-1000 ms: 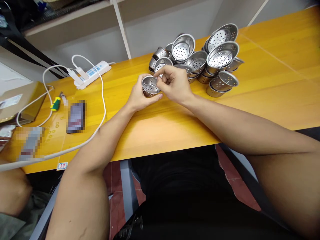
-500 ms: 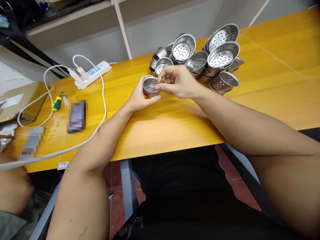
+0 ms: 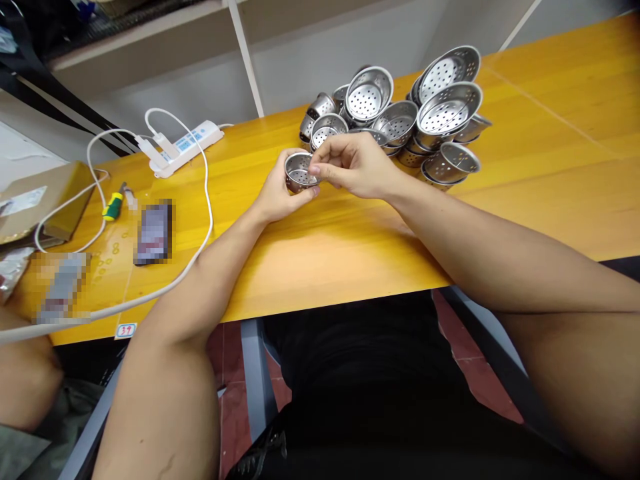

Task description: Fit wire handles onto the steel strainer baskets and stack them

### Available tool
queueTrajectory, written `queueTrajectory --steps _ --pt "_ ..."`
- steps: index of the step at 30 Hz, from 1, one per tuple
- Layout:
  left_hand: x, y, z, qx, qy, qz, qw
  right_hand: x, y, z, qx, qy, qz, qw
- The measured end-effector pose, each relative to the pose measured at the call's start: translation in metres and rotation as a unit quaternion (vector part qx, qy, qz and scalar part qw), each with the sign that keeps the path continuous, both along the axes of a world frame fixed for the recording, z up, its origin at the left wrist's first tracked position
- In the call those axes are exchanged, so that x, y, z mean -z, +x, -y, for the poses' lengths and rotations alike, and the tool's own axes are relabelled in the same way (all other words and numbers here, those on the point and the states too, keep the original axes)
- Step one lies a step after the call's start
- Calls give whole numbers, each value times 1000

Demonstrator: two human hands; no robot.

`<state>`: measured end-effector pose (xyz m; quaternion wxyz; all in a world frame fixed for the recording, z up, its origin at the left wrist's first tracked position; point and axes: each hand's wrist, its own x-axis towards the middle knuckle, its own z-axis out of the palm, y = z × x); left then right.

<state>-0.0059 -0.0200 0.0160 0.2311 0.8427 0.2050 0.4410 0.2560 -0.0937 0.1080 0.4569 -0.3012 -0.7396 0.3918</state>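
Observation:
A small round metal cup with holes in its wall and base (image 3: pixel 296 179) is held tilted above the table, its opening facing up and toward me. My left hand (image 3: pixel 278 193) wraps round its left side, with the thumb along the near wall. At the cup's right rim, the thumb and forefinger of my right hand (image 3: pixel 353 167) are pinched together. Whether a small piece lies between those fingertips is hidden. Just beyond my right hand stands a pile of perforated steel cups and strainer baskets (image 3: pixel 395 123), several of them nested or leaning.
A white power strip (image 3: pixel 190 148) with plugged cables lies at the back left. One cable loops past my left forearm. A green-yellow screwdriver (image 3: pixel 113 207), two blurred phones (image 3: pixel 154 233), small rings (image 3: pixel 103 262) and a cardboard box (image 3: pixel 40 207) are at left. Another person's arm shows at lower left.
My right fingertips have shifted slightly left at the cup's rim. The cup and my left hand have barely moved.

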Motion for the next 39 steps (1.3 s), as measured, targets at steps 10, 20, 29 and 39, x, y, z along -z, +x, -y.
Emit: queueTrajectory --steps 10,20,29,39 --pt "9 -12 -25 -20 13 29 999 3 10 5 64 165 122 977" --pt "2 -4 -15 40 44 35 998 24 9 -3 23 207 157 965" --pt "0 -7 -19 40 21 18 999 2 14 0 41 230 152 961" --pt "13 -23 -22 -7 -19 18 1000 -32 85 -29 307 366 168 862"
